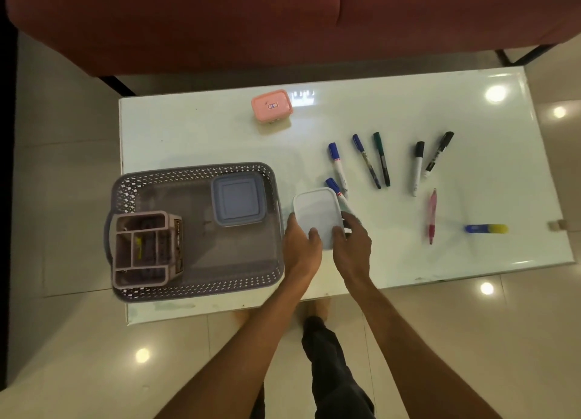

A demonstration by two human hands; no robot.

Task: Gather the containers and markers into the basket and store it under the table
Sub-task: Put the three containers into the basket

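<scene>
A white lidded container [316,212] sits just right of the grey perforated basket [195,170]. My left hand [301,242] grips its near left side and my right hand [353,241] grips its near right side. Inside the basket lie a blue-lidded container [238,203] and a mauve compartment organiser [144,249]. A pink container [272,106] stands at the table's far edge. Several markers lie to the right: blue-capped ones [338,165], a green one [381,157] and two black ones [418,167]. One blue marker [333,184] is partly hidden behind the white container.
A pink pen [432,216] and a blue-and-yellow glue stick [486,228] lie on the glossy white table [195,135] at the right. A red sofa [220,19] stands beyond the table. My legs show on the tiled floor [78,349] below.
</scene>
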